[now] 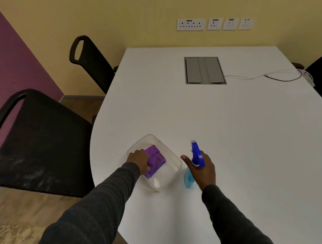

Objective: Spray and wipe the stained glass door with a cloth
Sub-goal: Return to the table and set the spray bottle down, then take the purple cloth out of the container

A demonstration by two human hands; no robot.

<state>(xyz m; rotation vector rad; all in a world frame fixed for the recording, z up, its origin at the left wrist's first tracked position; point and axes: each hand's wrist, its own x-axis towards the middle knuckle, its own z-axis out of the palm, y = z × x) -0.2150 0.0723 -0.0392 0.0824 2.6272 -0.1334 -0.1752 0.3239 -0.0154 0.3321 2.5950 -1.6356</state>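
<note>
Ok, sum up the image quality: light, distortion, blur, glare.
Head view: dim, even room light, only faint shadows on the white table; wide-angle bowing curves the table edge and the black chairs; the left hand on the purple cloth and the right hand at the blue spray bottle look slightly soft; a pale glare patch sits in the clear plastic tray.

White table (229, 133) with a clear tub (165, 184), a blue spray bottle (189, 177) just beside it, cables (249, 77) far right.
</note>
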